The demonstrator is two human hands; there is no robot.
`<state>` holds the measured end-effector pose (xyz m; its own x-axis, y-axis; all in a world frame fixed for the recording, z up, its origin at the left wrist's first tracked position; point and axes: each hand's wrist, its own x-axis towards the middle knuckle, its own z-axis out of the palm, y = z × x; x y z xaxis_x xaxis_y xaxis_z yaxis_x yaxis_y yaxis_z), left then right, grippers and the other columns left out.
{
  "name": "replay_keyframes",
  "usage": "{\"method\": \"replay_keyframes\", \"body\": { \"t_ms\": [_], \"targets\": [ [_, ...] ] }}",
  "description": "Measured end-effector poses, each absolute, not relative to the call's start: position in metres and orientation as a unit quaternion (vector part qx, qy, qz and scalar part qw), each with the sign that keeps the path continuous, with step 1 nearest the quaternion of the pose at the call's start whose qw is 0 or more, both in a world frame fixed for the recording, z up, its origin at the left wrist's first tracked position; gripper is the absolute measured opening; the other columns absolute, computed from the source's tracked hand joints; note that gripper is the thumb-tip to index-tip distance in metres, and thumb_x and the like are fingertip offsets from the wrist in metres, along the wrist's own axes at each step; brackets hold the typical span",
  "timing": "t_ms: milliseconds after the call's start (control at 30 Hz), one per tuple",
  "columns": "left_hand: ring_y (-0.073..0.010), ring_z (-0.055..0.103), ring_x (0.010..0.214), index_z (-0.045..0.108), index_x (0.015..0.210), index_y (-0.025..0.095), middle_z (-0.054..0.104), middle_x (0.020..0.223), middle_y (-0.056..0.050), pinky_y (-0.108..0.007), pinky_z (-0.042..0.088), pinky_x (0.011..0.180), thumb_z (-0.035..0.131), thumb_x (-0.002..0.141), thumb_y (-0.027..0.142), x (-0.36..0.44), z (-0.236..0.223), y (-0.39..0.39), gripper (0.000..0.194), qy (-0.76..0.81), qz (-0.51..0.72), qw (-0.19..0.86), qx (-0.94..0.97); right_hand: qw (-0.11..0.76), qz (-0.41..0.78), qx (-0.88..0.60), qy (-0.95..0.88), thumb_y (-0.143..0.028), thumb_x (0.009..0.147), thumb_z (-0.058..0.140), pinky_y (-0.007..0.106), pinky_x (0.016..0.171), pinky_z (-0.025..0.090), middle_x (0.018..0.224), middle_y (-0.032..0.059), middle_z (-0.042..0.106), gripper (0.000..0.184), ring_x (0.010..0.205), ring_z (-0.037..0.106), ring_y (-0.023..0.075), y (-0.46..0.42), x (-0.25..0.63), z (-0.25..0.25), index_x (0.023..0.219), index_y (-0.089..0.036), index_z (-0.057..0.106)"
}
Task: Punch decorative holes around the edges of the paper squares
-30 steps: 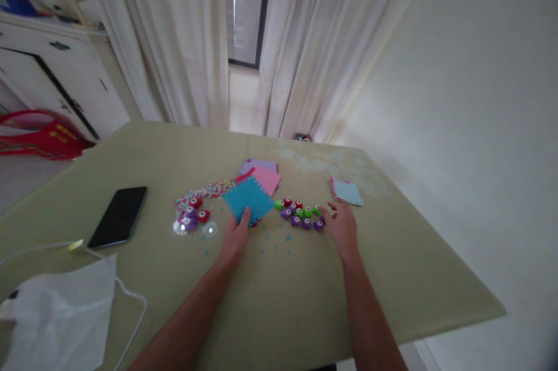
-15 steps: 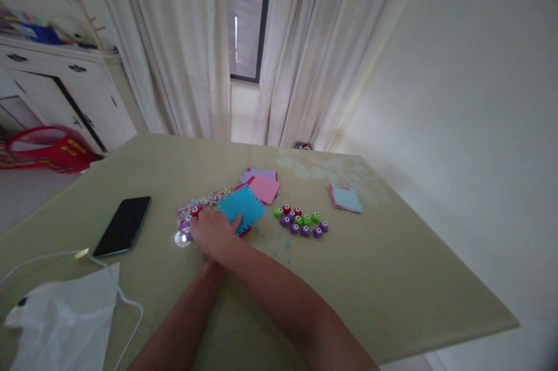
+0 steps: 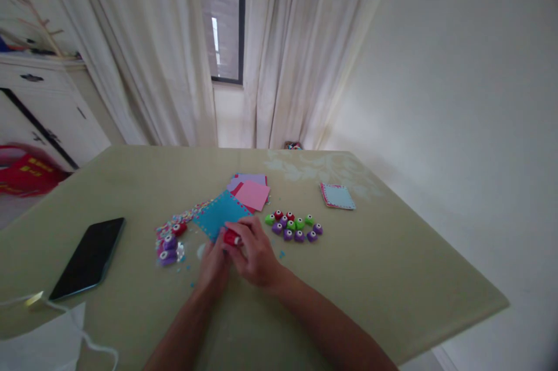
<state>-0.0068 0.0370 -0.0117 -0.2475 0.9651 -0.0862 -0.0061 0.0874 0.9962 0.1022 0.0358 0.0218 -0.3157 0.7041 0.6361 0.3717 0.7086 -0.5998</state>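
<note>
Left hand (image 3: 214, 266) grips blue card (image 3: 221, 212), presumably to steady it. Right hand (image 3: 256, 253) pinches red punch (image 3: 230, 237) by the near corner.

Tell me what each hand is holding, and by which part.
The left hand holds the blue card by its near corner. The right hand holds a red punch by its sides, between thumb and fingers.

1 head-worn camera faces forward, down at the hands (image 3: 258, 254).
</note>
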Motion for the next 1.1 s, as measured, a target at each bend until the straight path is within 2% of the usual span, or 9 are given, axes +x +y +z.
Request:
{"method": "replay_keyframes", "body": {
  "t_ms": [100, 200, 300, 367, 567, 733, 800, 900, 1100],
  "targets": [
    [-0.0235, 0.074, 0.070, 0.063, 0.091, 0.022, 0.072, 0.079, -0.004, -0.036, 0.063, 0.064, 0.077, 0.073, 0.074, -0.008, -0.014, 0.040, 0.056, 0.561, 0.584, 0.516, 0.280, 0.537, 0.264, -0.409, -0.689, -0.037, 0.094, 0.079, 0.036, 0.087, 0.058, 0.112, 0.0102, 0.066, 0.030, 0.102, 0.066, 0.0247, 0.029, 0.142, -0.003, 0.118, -0.022, 0.070],
    [-0.0185, 0.070, 0.061, 0.065, 0.090, 0.021, 0.071, 0.071, 0.002, -0.032, 0.063, 0.064, 0.095, 0.056, 0.062, -0.001, -0.016, 0.041, 0.061, 0.511, 0.602, 0.581, 0.197, 0.556, 0.420, -0.468, -0.544, -0.041, 0.086, 0.085, 0.032, 0.074, 0.055, 0.096, 0.0044, 0.069, 0.034, 0.083, 0.066, 0.0209, 0.032, 0.159, -0.015, 0.109, -0.023, 0.069],
    [-0.0209, 0.074, 0.065, 0.068, 0.094, 0.020, 0.076, 0.075, -0.001, -0.034, 0.064, 0.067, 0.095, 0.061, 0.058, 0.004, -0.024, 0.038, 0.057, 0.513, 0.581, 0.596, 0.211, 0.542, 0.528, -0.463, -0.461, -0.044, 0.076, 0.091, 0.032, 0.075, 0.054, 0.095, 0.0024, 0.070, 0.048, 0.080, 0.066, 0.0198, 0.040, 0.162, -0.014, 0.114, -0.024, 0.071],
    [-0.0240, 0.078, 0.071, 0.070, 0.097, 0.020, 0.080, 0.081, -0.004, -0.035, 0.066, 0.070, 0.093, 0.067, 0.057, 0.004, -0.029, 0.035, 0.053, 0.526, 0.566, 0.596, 0.217, 0.536, 0.558, -0.459, -0.436, -0.046, 0.071, 0.094, 0.030, 0.071, 0.052, 0.089, 0.0008, 0.069, 0.050, 0.076, 0.063, 0.0183, 0.042, 0.162, -0.012, 0.110, -0.024, 0.073],
    [-0.0283, 0.082, 0.087, 0.072, 0.102, 0.019, 0.084, 0.093, -0.008, -0.037, 0.068, 0.081, 0.089, 0.075, 0.057, 0.000, -0.027, 0.029, 0.049, 0.528, 0.577, 0.588, 0.207, 0.535, 0.642, -0.440, -0.329, -0.056, 0.071, 0.093, 0.028, 0.063, 0.052, 0.095, 0.0032, 0.071, 0.050, 0.068, 0.065, 0.0150, 0.038, 0.163, -0.016, 0.099, -0.020, 0.073],
    [-0.0312, 0.082, 0.085, 0.073, 0.098, 0.017, 0.084, 0.088, -0.010, -0.038, 0.068, 0.076, 0.090, 0.069, 0.064, -0.003, -0.024, 0.029, 0.058, 0.553, 0.542, 0.584, 0.247, 0.518, 0.663, -0.431, -0.326, -0.051, 0.064, 0.099, 0.027, 0.066, 0.051, 0.086, 0.0013, 0.072, 0.053, 0.067, 0.062, 0.0143, 0.039, 0.167, -0.013, 0.100, -0.020, 0.078],
    [-0.0315, 0.082, 0.078, 0.073, 0.093, 0.017, 0.082, 0.081, -0.010, -0.038, 0.067, 0.072, 0.091, 0.064, 0.068, -0.004, -0.023, 0.029, 0.062, 0.569, 0.525, 0.576, 0.261, 0.510, 0.658, -0.431, -0.347, -0.052, 0.065, 0.098, 0.027, 0.068, 0.050, 0.084, 0.0004, 0.072, 0.052, 0.068, 0.060, 0.0141, 0.040, 0.170, -0.010, 0.103, -0.021, 0.080],
    [-0.0315, 0.081, 0.073, 0.072, 0.089, 0.017, 0.081, 0.074, -0.010, -0.039, 0.067, 0.069, 0.092, 0.061, 0.071, -0.004, -0.020, 0.028, 0.064, 0.576, 0.522, 0.567, 0.273, 0.502, 0.651, -0.423, -0.381, -0.054, 0.069, 0.095, 0.027, 0.070, 0.047, 0.079, -0.0007, 0.069, 0.044, 0.069, 0.057, 0.0141, 0.041, 0.172, -0.009, 0.094, -0.021, 0.081],
    [-0.0309, 0.081, 0.074, 0.074, 0.088, 0.017, 0.083, 0.083, -0.012, -0.038, 0.067, 0.069, 0.091, 0.059, 0.074, -0.001, -0.013, 0.026, 0.066, 0.575, 0.511, 0.564, 0.300, 0.492, 0.650, -0.416, -0.403, -0.057, 0.072, 0.093, 0.027, 0.069, 0.045, 0.078, -0.0003, 0.068, 0.043, 0.069, 0.056, 0.0141, 0.042, 0.172, -0.016, 0.084, -0.019, 0.078]
  ]
}}
